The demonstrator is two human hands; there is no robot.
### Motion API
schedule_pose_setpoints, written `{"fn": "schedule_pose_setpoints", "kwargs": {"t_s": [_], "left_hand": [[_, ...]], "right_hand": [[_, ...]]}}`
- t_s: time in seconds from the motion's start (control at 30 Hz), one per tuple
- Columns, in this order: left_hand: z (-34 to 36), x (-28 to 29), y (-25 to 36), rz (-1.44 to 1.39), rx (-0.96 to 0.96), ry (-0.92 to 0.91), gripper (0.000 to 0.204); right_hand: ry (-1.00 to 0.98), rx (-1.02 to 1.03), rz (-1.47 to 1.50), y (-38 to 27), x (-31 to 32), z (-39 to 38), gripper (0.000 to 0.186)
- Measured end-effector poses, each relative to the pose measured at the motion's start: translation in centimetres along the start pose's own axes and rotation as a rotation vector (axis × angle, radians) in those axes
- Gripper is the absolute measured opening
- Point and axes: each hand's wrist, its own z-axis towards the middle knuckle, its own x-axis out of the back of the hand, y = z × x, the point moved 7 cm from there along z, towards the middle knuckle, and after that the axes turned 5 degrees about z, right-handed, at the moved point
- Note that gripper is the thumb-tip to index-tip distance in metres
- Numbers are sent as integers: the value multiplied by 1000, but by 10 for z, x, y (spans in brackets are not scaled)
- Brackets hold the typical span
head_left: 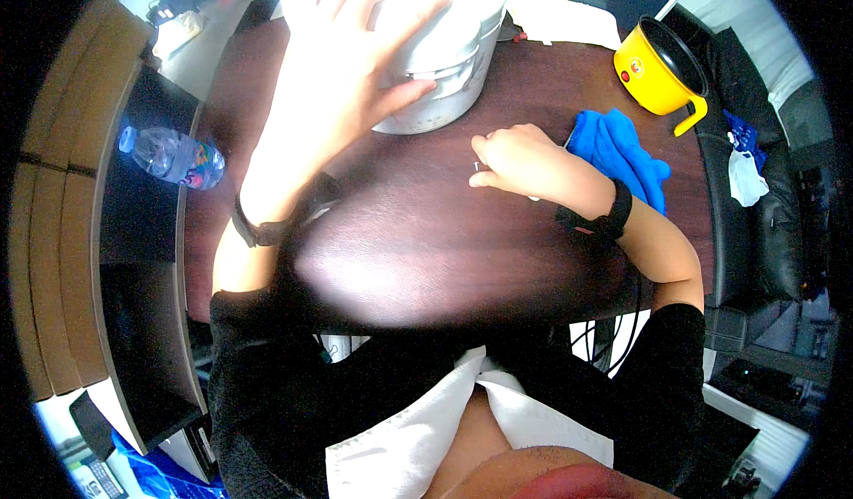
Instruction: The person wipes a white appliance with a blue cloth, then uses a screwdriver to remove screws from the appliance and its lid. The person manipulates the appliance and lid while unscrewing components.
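Note:
At the far side of the dark wood table stands a rounded white appliance (453, 99) with a lid, possibly a rice cooker. Bright glare washes out much of its top. My left hand (360, 68) lies over its near left side, fingers spread and thumb stretched toward the lid seam. Nearer the table's middle, my right hand (529, 166) is closed, with forefinger and thumb curled to the left. A tiny pale thing shows between those fingers, too small to name. Beside my right wrist lies a crumpled blue cloth (617, 148).
A yellow pot (653, 72) with a side handle and dark inside stands at the far right. A clear plastic bottle (173, 157) lies on the left, by the dark shelf. White cloth or paper (569, 21) is behind the appliance. Black cables (633, 339) hang under the near edge.

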Motion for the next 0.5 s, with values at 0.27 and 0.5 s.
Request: {"fn": "schedule_pose_setpoints", "kwargs": {"t_s": [0.27, 0.5], "left_hand": [[-1, -6, -6, -7, 7, -2, 73], [1, 10, -2, -86, 42, -84, 68]], "right_hand": [[58, 93, 41, 8, -14, 8, 31], [50, 16, 35, -4, 0, 18, 30]]}}
